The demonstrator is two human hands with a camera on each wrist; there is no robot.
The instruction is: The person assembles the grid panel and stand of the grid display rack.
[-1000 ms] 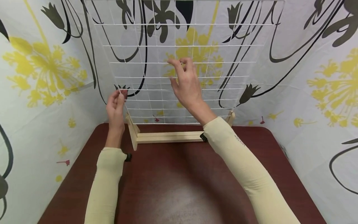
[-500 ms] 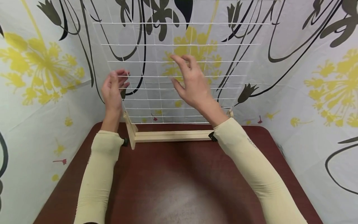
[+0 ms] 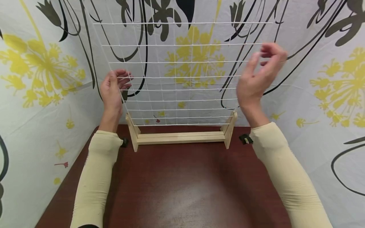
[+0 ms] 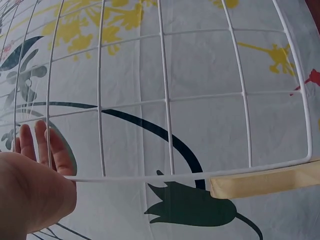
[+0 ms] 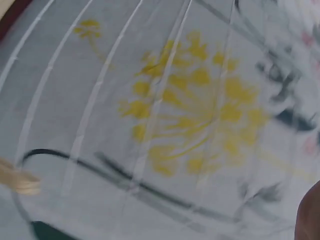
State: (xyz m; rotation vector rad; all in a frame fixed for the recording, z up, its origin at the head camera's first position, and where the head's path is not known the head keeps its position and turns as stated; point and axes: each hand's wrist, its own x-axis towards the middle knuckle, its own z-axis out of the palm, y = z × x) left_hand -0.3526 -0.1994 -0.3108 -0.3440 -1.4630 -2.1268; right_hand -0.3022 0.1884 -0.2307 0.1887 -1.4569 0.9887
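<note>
A white wire grid (image 3: 182,76) stands upright in a pale wooden stand (image 3: 181,138) with two end posts and a crossbar. My left hand (image 3: 111,91) is at the grid's left edge, thumb in front and relaxed fingers reaching behind the wires; the left wrist view shows the edge wire running against the palm. By the right edge, my right hand (image 3: 256,82) is raised with thumb up and fingers loosely bent, nothing gripped. Only a sliver of that hand (image 5: 309,215) enters the blurred right wrist view, beside the wires.
The stand rests near the back of a dark red-brown table (image 3: 176,180). Cloth walls (image 3: 308,104) with yellow and grey flower prints surround the table on the left, back and right. The grid's top runs out of the head view.
My right hand has swung from the grid's middle across to its right edge. My left hand slid higher along the left edge, its fingers loosening, then stayed there.
</note>
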